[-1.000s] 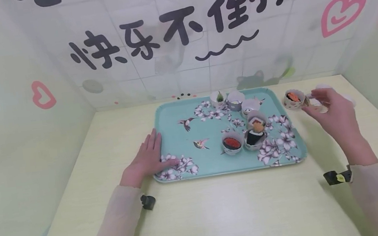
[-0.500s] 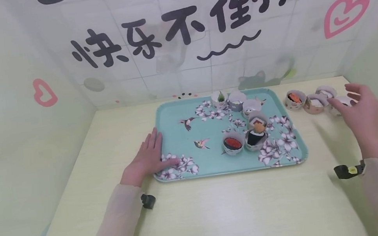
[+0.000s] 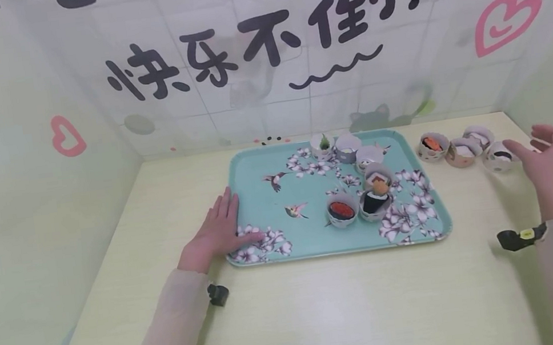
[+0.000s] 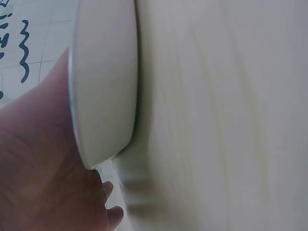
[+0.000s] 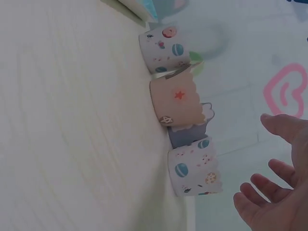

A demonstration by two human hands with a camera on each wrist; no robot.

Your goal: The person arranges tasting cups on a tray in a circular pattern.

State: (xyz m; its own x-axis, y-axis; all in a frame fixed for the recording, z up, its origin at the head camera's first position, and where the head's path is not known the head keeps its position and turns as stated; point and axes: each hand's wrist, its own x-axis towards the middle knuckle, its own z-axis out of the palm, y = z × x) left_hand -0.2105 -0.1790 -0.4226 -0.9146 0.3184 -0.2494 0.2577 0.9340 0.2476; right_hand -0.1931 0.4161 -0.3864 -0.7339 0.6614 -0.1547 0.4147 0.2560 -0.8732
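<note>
Left hand point(image 3: 216, 231) lies flat, fingers straight, on the near-left corner of the teal tray point(image 3: 254, 198). Right hand point(image 3: 547, 162) hovers, grip apart and empty, just beside four paper cups point(image 3: 462, 151) on the counter point(image 3: 324, 305). Six cups point(image 3: 355, 180) stand on the tray.

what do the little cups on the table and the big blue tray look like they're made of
The cups look like thin printed paper: matte, with scalloped rims and small coloured patterns. The tray looks like hard plastic, perhaps melamine: smooth turquoise face with printed flowers and birds, a rounded raised rim and a plain pale underside.
</note>
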